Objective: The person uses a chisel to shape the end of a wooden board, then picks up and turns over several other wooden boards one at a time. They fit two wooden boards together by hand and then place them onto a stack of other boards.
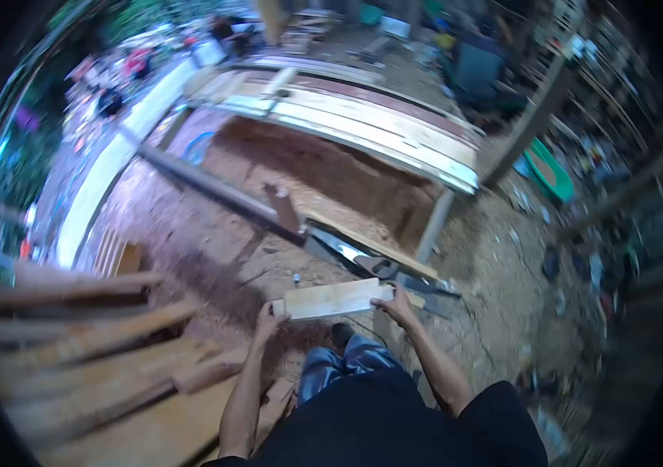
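A short, pale wooden board (pixel 331 300) spans the space between my two hands, in front of my legs. My left hand (pixel 268 319) grips its left end, where the wood narrows to a tab. At the other end, my right hand (pixel 395 303) has its fingers closed around the narrowed right tip. Just beyond the board, a handsaw (pixel 355 255) with a dark handle lies by a wooden strip, close to my right hand.
A plank-topped workbench (pixel 370 124) stands ahead. Stacked boards (pixel 114 381) fill the lower left. A wooden post (pixel 530 117) rises at right, near a green basin (pixel 549 173). Sawdust and scraps cover the dirt ground (pixel 495 272).
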Motion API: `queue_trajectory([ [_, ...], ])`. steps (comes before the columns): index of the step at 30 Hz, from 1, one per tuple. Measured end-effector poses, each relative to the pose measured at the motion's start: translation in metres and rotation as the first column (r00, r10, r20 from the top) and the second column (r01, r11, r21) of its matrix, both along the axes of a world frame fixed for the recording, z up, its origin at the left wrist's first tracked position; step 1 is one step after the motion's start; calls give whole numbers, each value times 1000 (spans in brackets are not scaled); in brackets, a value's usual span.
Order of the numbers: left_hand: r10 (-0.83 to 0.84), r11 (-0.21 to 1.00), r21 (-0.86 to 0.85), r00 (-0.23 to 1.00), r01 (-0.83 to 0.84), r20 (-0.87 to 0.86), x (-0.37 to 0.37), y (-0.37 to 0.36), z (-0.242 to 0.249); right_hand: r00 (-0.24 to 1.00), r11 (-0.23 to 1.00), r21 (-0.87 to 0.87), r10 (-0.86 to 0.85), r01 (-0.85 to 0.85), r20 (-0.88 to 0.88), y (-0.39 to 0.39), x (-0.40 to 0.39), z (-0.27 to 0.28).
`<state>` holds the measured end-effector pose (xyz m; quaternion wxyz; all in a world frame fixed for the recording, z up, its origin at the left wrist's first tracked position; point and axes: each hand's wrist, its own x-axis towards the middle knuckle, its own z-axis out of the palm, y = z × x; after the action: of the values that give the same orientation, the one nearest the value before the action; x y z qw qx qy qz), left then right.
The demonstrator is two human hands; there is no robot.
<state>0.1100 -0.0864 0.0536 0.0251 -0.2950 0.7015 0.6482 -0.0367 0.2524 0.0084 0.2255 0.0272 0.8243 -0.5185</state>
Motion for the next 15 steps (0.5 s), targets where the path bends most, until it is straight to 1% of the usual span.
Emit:
queue_trajectory([
  [1, -66, 995, -79, 997, 68, 31, -9, -10, -1, 968, 981, 168, -49, 93, -247, -6, 14, -1],
  [3, -183, 976, -96, 974, 196, 131, -31, -21, 3, 989, 989, -8, -146, 146, 20, -4, 25, -3],
  [4, -231, 967, -76, 963, 243, 141, -42, -22, -1, 971, 978, -6, -207, 209, 123, -5, 33, 24],
  [5, -309, 938, -98, 931, 332, 195, -53, -26, -5, 960, 968, 7, -249, 251, 129, 1, 44, 9],
  [6, -379, 901, -121, 892, 417, 247, -66, -31, -7, 949, 955, 17, -296, 296, 111, 8, 58, -22],
  [7, -419, 883, -112, 873, 456, 250, -80, -34, -10, 934, 939, 26, -344, 343, 91, 2, 63, -16],
  [8, -482, 855, -78, 840, 513, 249, -89, -32, -15, 907, 899, 128, -421, 418, -10, 1, 77, -8],
  [9, -546, 820, -37, 801, 571, 245, -98, -26, -20, 882, 873, 145, -471, 466, 3, 0, 91, -17],
  [11, -636, 762, 32, 737, 647, 231, -115, -15, -30, 813, 818, 134, -573, 559, 105, 14, 114, -41],
  [12, -674, 727, 15, 709, 687, 205, -121, -9, -34, 768, 787, 191, -616, 587, 174, 14, 120, -29],
  [13, -705, 697, -9, 687, 717, 177, -129, -1, -33, 756, 773, 210, -632, 599, 171, 14, 124, -19],
  [14, -729, 665, 10, 647, 747, 222, -137, 4, -30, 759, 750, 267, -645, 605, 90, 12, 127, -11],
  [15, -743, 651, 16, 632, 759, 222, -143, 9, -35, 759, 723, 319, -650, 614, 13, 10, 130, -8],
])
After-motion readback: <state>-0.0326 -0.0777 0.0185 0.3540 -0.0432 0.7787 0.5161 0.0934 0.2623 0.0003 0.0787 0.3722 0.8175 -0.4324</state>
